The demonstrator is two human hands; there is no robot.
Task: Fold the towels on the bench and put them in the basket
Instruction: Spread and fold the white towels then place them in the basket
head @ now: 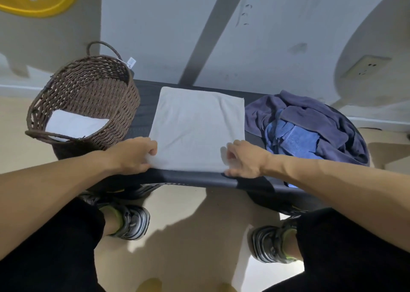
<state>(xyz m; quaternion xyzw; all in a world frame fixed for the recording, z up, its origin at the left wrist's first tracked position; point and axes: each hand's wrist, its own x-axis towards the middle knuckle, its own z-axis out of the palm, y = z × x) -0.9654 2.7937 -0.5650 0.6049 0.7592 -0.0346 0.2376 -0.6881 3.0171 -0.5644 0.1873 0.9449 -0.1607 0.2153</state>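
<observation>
- Pale grey wall fills the upper half of the frame, with a beige floor below and a dark bench running across the middle.
- At the left end of the bench stands a brown wicker basket with loop handles; a folded white towel lies inside it on the bottom.
- Just right of the basket, the left hand pinches the near left corner of a white towel, thumb and fingers curled on the cloth edge.
- That white towel lies flat and squared at the centre of the frame, its near edge along the front rim of the bench, stretched between the two hands.
- At the near right corner, the right hand grips the cloth with curled fingers.
- Further right, touching the flat towel's far right corner, is a crumpled heap: a dark navy towel over a lighter blue towel.
- In the lower frame are black trousers and grey shoes on the floor.
</observation>
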